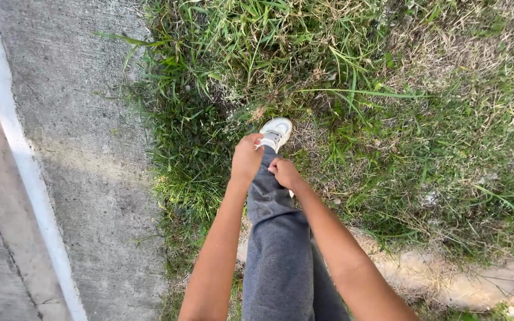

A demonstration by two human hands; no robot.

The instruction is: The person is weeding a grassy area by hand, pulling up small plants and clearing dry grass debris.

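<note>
Head view, looking straight down at a person bending over their own foot. A white sneaker [276, 132] stands on grass, toe pointing away from the camera; it's the landmark for everything else here.

Left hand [247, 157] sits just left of the sneaker, at its near end, fingers curled into a fist right at the laces/tongue area. It seems to pinch something white there, prob. a lace, but it's too small to tell for sure.

Right hand [284, 172] is just near-side of the sneaker, also curled narrow, knuckles up, touching the cuff of the grey trouser leg [278, 238]; can't tell what it grips, if anything.

The trouser leg runs from the sneaker's heel back toward the camera, between both bare forearms.

Grass [358, 89] surrounds the sneaker on all sides: green, long blades beyond and left of it, drier and straw-coloured to the right. Well left of the sneaker lies a concrete strip [84, 148] w/ a pale painted line [16, 148] along its far-left edge. Near-side right of the sneaker, a bare dirt patch [447, 279].
</note>
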